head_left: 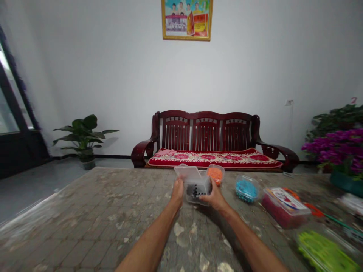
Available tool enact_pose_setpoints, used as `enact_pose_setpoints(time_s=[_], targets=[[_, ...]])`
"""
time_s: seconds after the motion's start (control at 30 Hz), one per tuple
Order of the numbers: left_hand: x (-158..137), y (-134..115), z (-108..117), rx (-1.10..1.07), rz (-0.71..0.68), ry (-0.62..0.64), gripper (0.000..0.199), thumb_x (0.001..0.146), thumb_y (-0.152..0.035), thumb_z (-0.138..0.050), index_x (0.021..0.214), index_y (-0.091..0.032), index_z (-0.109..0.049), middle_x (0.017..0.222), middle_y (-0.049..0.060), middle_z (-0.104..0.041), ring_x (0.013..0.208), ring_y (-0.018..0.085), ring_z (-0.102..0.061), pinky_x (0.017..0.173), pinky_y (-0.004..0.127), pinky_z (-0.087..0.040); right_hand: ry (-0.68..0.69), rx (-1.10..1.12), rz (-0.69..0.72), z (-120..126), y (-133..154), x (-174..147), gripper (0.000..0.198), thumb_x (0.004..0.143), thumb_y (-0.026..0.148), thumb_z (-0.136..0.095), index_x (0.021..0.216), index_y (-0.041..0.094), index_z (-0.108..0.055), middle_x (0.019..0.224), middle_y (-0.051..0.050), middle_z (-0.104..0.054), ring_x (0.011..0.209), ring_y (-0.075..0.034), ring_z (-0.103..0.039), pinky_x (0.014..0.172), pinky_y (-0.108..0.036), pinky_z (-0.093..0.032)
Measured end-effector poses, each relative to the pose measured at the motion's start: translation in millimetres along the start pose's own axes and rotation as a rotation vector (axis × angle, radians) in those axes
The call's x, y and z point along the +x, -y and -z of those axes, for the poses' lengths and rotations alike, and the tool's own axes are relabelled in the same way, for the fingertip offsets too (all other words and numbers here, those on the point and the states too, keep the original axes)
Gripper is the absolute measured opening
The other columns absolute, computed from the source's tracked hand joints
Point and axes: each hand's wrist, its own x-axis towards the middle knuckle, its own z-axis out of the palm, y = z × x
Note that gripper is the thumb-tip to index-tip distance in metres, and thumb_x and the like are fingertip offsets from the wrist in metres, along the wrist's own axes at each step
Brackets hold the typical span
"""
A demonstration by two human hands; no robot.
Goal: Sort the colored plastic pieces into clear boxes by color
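A clear plastic box [201,180] is held up over the near middle of the table, tilted so that its inside faces me. Black toothed pieces [195,190] lie in it. Its translucent lid [189,173] is raised on the left side. My left hand [178,190] closes on the lid's lower left edge, where the fingertips are partly hidden. My right hand [214,196] grips the right wall of the box, thumb in front and fingers behind. Just behind the right hand stands a clear tub of orange pieces [214,174].
Rightward on the patterned table cover [93,211] sit a tub of blue pieces [246,189], a lidded box of dark pink contents [286,209] and a box of bright green pieces [326,251]. Orange-handled scissors [314,210] lie beyond. A purple-flowered pot [344,183] stands far right.
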Motion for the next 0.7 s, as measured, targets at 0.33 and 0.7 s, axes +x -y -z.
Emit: enact_pose_setpoints(time_s=[0.33, 0.7], targets=[[-16.6, 9.9, 6.8, -0.052, 0.251, -0.042, 0.053, 0.106, -0.045, -0.024, 0.138, -0.019, -0.058, 0.141, 0.014, -0.067, 0.135, 0.028, -0.060, 0.117, 0.045, -0.042, -0.014, -0.408, 0.282, -7.4, -3.3, 0.5, 0.117, 0.058, 0.025, -0.082, 0.161, 0.022, -0.028, 0.156, -0.015, -0.046, 0.146, -0.035, -0.041, 0.121, -0.052, -0.033], [-13.7, 23.5, 15.2, -0.049, 0.307, -0.078, 0.033, 0.102, -0.042, -0.059, 0.127, -0.021, -0.065, 0.132, 0.009, -0.066, 0.116, 0.025, -0.066, 0.100, 0.043, -0.056, 0.005, -0.637, 0.525, -10.0, 10.9, -11.9, 0.123, 0.065, 0.017, -0.081, 0.165, 0.026, -0.010, 0.151, -0.015, -0.049, 0.139, -0.036, -0.047, 0.116, -0.056, -0.042]])
